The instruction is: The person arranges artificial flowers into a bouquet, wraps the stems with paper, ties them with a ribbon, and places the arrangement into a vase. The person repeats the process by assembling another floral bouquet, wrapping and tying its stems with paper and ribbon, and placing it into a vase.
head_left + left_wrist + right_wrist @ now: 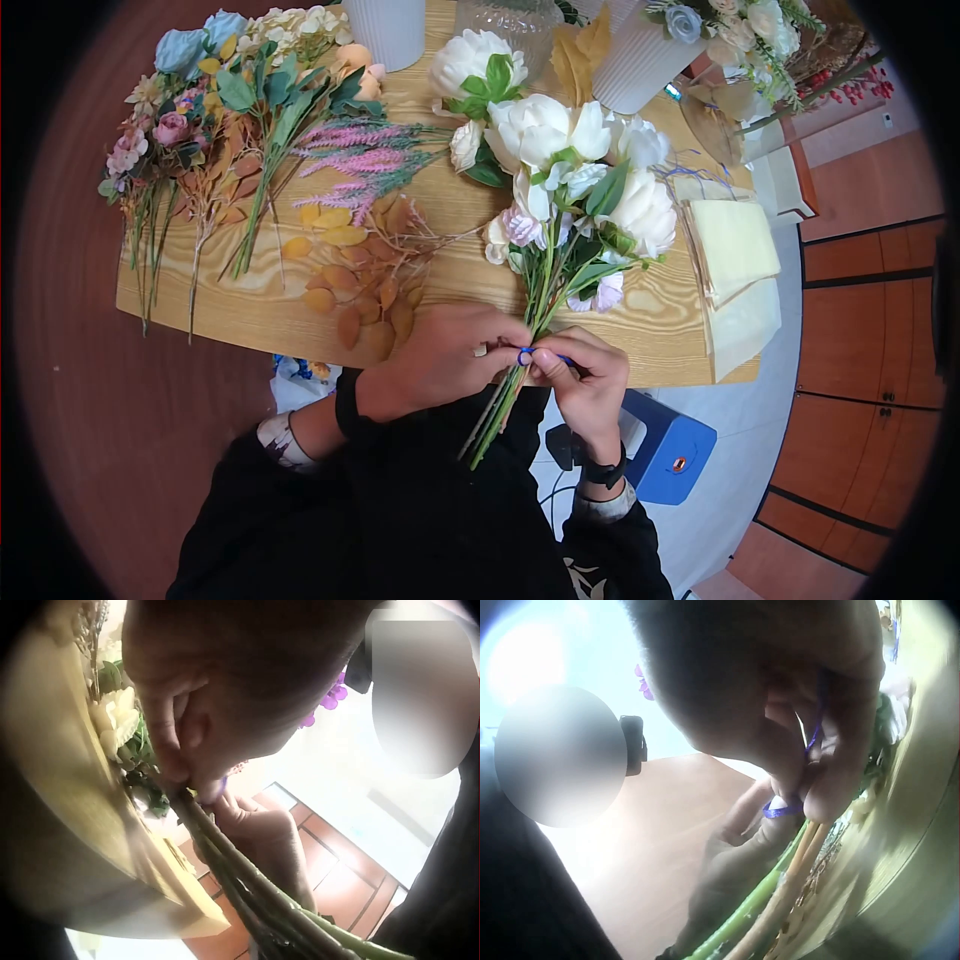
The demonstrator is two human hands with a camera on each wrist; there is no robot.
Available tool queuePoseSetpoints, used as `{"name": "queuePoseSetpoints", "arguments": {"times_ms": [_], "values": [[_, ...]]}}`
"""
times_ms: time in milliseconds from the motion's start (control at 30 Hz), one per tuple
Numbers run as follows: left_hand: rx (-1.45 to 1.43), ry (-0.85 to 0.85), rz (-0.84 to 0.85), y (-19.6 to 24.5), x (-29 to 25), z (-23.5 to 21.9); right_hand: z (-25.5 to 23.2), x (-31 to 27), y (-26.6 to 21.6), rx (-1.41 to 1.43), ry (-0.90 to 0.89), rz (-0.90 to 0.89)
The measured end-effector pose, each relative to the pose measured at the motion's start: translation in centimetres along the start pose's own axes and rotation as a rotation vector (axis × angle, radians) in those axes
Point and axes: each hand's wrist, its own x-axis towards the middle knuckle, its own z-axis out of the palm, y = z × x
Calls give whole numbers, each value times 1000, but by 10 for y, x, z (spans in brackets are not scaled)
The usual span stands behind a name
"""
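Observation:
A bouquet of white artificial peonies [545,135] lies over the table's near edge, its bundled green stems [490,425] slanting down in front of the person's body. My left hand [440,350] grips the stems from the left, just below the blooms. From the other side, my right hand [590,385] pinches a thin blue-violet tie [526,356] at the stems. A loop of this tie [784,812] curves by the left fingertips in the right wrist view, and its strand runs up into the right fingers. In the left wrist view, the left hand hides most of the tie.
Loose stems lie on the left of the wooden table [250,300], among them pink lavender-like sprigs [350,160] and orange leaves [370,285]. Pale wrapping sheets [735,250] are stacked at the right. White ribbed vases [385,35] stand at the back. A blue box [670,450] sits below.

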Motion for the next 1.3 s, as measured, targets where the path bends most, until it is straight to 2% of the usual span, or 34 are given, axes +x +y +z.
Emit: {"name": "queuePoseSetpoints", "arguments": {"times_ms": [33, 100, 133, 233, 267, 300, 333, 400, 433, 500, 567, 600, 633, 700, 733, 833, 900, 933, 1000, 1033, 1100, 1133, 1200, 1233, 1300], "values": [[1, 1, -1, -4, 1, 0, 1, 0, 1, 50, 5, 32], [170, 65, 491, -16, 4, 2, 2, 0, -1, 73, 12, 44], [169, 64, 490, -16, 5, 4, 3, 0, -3, 97, 20, 57], [41, 143, 424, -17, 6, 8, 1, -4, -5, 98, 65, 84], [-30, 166, 338, -19, 2, 6, -3, -7, -3, 99, 68, 85], [-99, 189, 251, -21, -1, 4, -8, -11, 1, 2, 177, 97], [-100, 185, 253, -22, -5, 2, -11, -15, 5, -95, 287, 110], [-262, 159, -48, -25, -11, -1, -9, -21, 17, -109, 323, 69], [-261, 154, -48, -23, -10, -2, -9, -22, 20, -125, 349, 25], [-473, 86, -271, -14, -9, -6, -11, -23, 17, -102, 296, 18], [-482, 24, -268, -8, -5, -9, -10, -20, 6, 333, 208, 79], [-495, -29, -260, -7, -2, -10, -10, -18, 11, 431, 120, 31], [-492, -35, -258, -8, -2, -10, -10, -17, 8, 433, 126, 27], [-903, -118, -265, -13, -3, -10, -9, -16, 1, 933, -73, 245], [-903, -120, -270, -15, -2, -9, -8, -16, 8, 1006, -136, 274], [-790, -30, -233, -17, -2, -4, 2, -11, 17, 945, -99, 328], [-693, 231, -247, -13, 1, -2, 3, -10, 18, 911, -84, 335], [-692, 228, -247, -16, -2, -2, 2, -10, 19, 936, -56, 327], [-297, 186, -148, -22, -13, -4, 2, -12, 20, 963, -28, 323], [-296, 185, -151, -19, -16, -3, 3, -13, 19, 979, -9, 323], [-30, 64, -145, -9, -20, -4, 5, -14, 19, 998, 10, 326], [-29, 62, -148, -4, -19, -3, 5, -13, 19, 998, 7, 318], [248, 46, 4, 5, -16, 1, 6, -13, 20, 997, 4, 308], [248, 48, 5, 4, -16, 0, 5, -14, 21, 1018, 1, 308], [379, -227, 27, 0, -16, -5, 5, -15, 21, 1038, -5, 309]]}}
